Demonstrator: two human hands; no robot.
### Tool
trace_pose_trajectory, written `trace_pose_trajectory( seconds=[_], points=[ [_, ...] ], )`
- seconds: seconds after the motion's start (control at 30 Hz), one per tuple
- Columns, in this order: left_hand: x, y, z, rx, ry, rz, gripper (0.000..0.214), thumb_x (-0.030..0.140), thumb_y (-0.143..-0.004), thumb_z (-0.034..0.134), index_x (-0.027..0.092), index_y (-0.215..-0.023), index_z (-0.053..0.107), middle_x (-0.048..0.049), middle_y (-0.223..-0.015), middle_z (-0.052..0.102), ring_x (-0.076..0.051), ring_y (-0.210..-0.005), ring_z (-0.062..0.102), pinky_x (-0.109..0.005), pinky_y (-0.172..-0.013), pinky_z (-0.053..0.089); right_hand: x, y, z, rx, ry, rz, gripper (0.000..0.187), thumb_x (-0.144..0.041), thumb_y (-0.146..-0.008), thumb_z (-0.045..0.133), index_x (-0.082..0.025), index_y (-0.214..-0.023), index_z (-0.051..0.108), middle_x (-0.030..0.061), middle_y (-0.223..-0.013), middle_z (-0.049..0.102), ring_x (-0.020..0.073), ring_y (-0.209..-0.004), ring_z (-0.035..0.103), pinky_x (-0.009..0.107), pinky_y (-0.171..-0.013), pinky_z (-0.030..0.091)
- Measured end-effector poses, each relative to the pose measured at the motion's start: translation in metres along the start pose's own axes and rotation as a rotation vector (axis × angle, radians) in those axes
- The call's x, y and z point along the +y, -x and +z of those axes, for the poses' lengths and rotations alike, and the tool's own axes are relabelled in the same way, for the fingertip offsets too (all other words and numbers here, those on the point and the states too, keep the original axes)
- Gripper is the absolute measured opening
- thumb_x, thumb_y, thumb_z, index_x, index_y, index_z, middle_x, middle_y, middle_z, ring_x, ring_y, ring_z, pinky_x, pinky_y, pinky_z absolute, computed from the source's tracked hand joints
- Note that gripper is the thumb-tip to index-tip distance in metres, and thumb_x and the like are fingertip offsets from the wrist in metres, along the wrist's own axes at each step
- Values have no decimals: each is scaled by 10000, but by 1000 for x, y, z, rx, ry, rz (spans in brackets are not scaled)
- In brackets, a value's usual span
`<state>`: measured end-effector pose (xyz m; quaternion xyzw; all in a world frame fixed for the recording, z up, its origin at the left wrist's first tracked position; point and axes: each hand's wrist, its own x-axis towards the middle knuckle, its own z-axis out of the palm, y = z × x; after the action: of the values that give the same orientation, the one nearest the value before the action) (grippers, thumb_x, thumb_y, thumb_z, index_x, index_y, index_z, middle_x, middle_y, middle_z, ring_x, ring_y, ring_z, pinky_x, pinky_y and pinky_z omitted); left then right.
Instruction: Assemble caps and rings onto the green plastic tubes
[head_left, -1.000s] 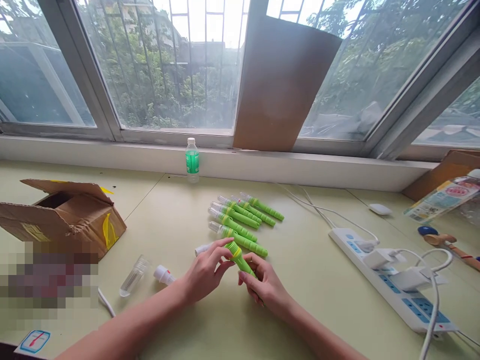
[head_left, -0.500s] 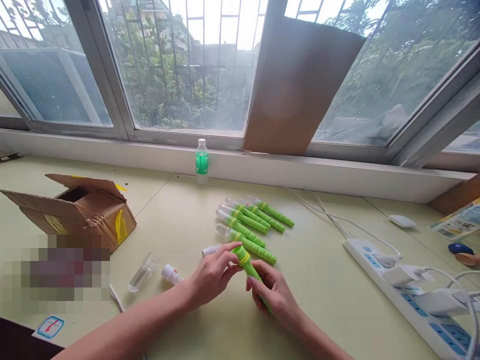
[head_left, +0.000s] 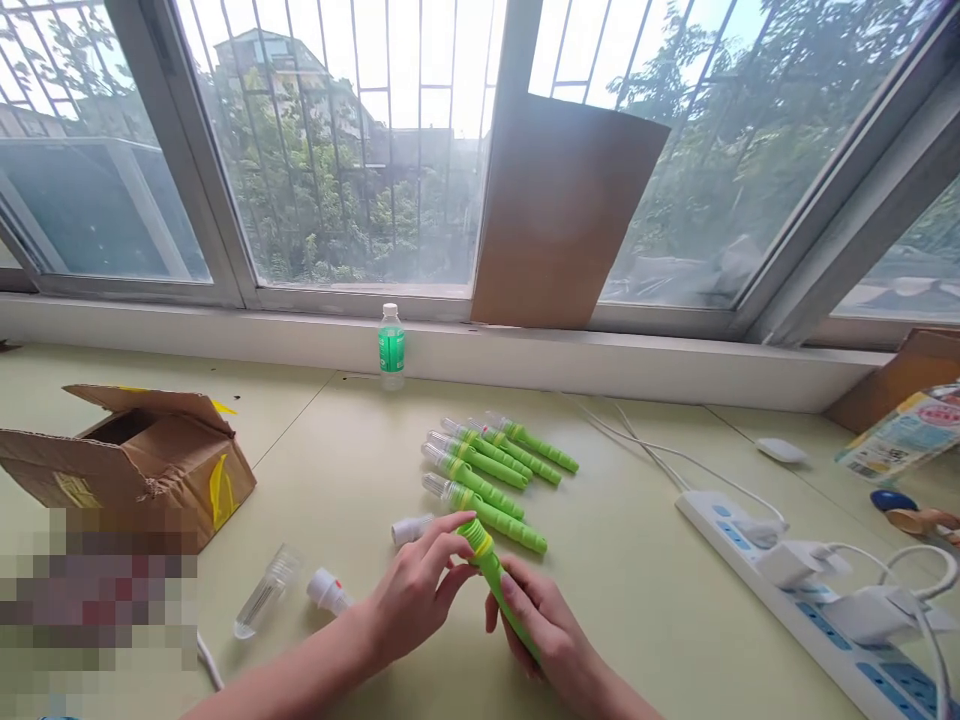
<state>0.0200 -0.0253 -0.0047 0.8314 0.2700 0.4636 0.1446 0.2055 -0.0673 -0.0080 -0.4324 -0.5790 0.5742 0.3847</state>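
A green tube-shaped handle (head_left: 492,570) with a threaded top and a yellow ring slants between my hands. My right hand (head_left: 551,625) wraps around its lower body. At the threaded end, the fingers of my left hand (head_left: 420,585) pinch the rim. Behind my hands lie several green ribbed handles with clear caps (head_left: 499,518), side by side on the table. Close to my left fingers is a white cylindrical part (head_left: 409,530), partly covered. Left of my left wrist rest another white part with a red spot (head_left: 327,590) and a loose clear cap (head_left: 267,592).
An opened cardboard box (head_left: 180,470) sits on the left of the pale table (head_left: 615,560). At the right runs a white power strip (head_left: 780,590) with plugs and cables. A green-labelled bottle (head_left: 391,350) stands by the windowsill. A white mouse-like object (head_left: 781,450) lies far right.
The view has shifted, so the table things sit a little lower and further left. Both hands keep hold of the green handle, with only slight finger movement.
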Motion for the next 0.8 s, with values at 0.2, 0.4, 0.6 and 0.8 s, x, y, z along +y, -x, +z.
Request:
trace_pose_trajectory(
  seconds=[0.2,0.4,0.6,0.8],
  points=[
    [-3,0,0,10,0,31,115,105,-888,544,192,-930,481,-151,-1146,634,-246,-1152,588,-333,-829,563,1,1,0,44,3,23,297,-481,-890,535,-239,-1010,409,-41,-746,583,11,-317,311,151,-310,236],
    [-2,0,-2,27,-33,25,122,147,-880,581,196,-873,469,-143,-1084,649,-248,-1134,599,-326,-800,562,-4,0,2,31,34,-76,271,-449,-935,470,-185,-921,523,2,-795,558,65,-484,475,214,-461,392],
    [2,0,-3,-3,-26,1,133,144,-870,575,193,-952,483,-157,-1198,609,-243,-1038,650,-330,-758,580,-5,-1,3,-10,-7,-65,321,-467,-960,394,-176,-988,526,-3,-756,543,66,-464,437,216,-446,358],
    [1,1,-1,-14,-6,-3,77,154,-895,540,195,-920,480,-153,-1166,625,-242,-1072,634,-325,-762,578,1,0,-1,-18,-19,-12,310,-483,-945,418,-188,-1009,489,-27,-698,555,30,-348,361,179,-341,269]
  ],
)
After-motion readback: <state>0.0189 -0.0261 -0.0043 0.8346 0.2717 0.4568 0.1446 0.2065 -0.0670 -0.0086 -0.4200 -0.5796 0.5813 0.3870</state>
